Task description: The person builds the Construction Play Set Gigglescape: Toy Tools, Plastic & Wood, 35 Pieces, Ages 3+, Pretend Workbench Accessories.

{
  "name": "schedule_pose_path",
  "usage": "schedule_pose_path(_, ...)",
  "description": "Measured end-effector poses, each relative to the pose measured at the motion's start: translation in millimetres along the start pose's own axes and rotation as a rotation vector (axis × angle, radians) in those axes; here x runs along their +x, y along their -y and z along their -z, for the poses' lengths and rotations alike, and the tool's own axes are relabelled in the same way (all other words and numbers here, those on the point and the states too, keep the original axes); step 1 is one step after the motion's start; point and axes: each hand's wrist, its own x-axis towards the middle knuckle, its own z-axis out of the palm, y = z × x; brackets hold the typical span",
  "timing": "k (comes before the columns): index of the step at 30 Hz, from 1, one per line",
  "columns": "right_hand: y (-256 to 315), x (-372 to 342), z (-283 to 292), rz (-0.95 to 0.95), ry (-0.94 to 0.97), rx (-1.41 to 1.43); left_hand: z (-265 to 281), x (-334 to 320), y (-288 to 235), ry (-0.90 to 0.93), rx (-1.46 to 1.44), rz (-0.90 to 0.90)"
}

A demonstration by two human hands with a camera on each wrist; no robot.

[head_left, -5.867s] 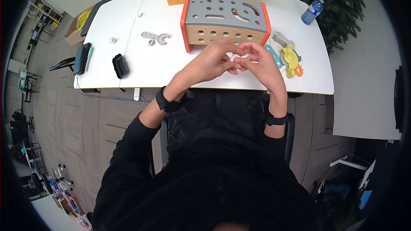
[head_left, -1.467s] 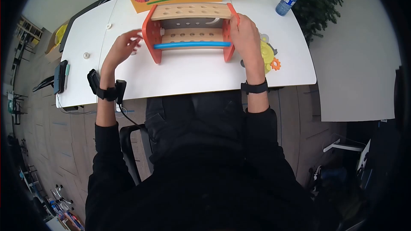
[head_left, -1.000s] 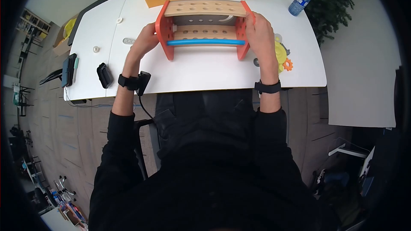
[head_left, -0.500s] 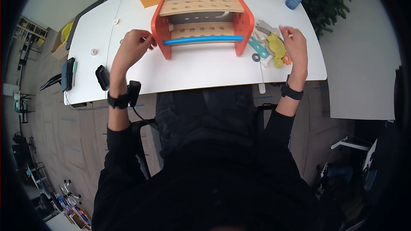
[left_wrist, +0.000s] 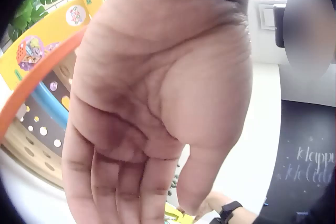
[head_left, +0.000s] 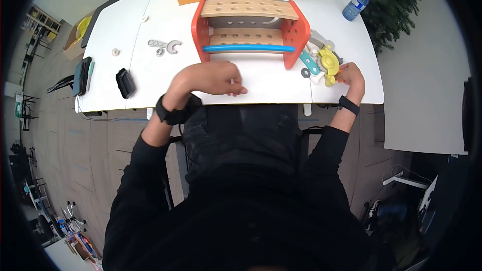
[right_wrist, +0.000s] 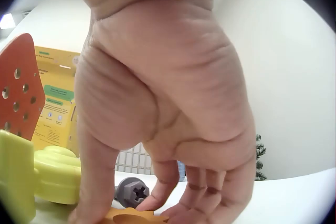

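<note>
Clock reference: toy workbench [head_left: 249,14] at the centre, 12 o'clock directly away from the person.

Right hand [head_left: 352,77]: at 4 o'clock, at the outer edge of the loose parts. Thumb and fingers grasp the orange gear [right_wrist: 135,217] from opposite sides; whether it is clear of the table [head_left: 266,80] cannot be told, as the lower edge of the wrist view cuts it off. Left hand [head_left: 213,78]: at 7 o'clock, in front of the workbench, fingers relaxed, released, holding nothing.

The step in hand appears to be picking up the gear. Recommended practice:

1. Pinch the gear by its rim, with even pressure from thumb and fingertips.
2. Lift straight up before travelling. The yellow-green part [head_left: 329,62] lies close by at 11 o'clock from the gear (a sideways pull could drag it along).
3. Avoid the grey bolt [right_wrist: 132,192], just behind the gear.
4. Reserve the left hand to receive the gear or to steady the workbench.
</note>
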Motion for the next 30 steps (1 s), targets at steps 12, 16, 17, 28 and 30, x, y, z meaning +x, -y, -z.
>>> schedule_pose_path(12, -7, 2, 8, -0.03, 0.024, -0.006, -24, 69, -33, 0.079, -0.082, -0.278)
schedule_pose_path(16, -5, -1, 20, -0.084, 0.033, -0.14, -24, 73, -39, 0.099, -0.063, -0.273)
schedule_pose_path(17, -7, -3, 25, -0.087, 0.031, -0.14, -23, 73, -37, 0.099, -0.074, -0.286)
schedule_pose_path(28, 3, 21, 32, 0.093, -0.099, -0.218, -23, 78, -34, 0.136, -0.113, -0.296)
schedule_pose_path(30, 2, 22, 29, 0.05, 0.009, -0.23, -23, 79, -31, 0.136, -0.108, -0.304)
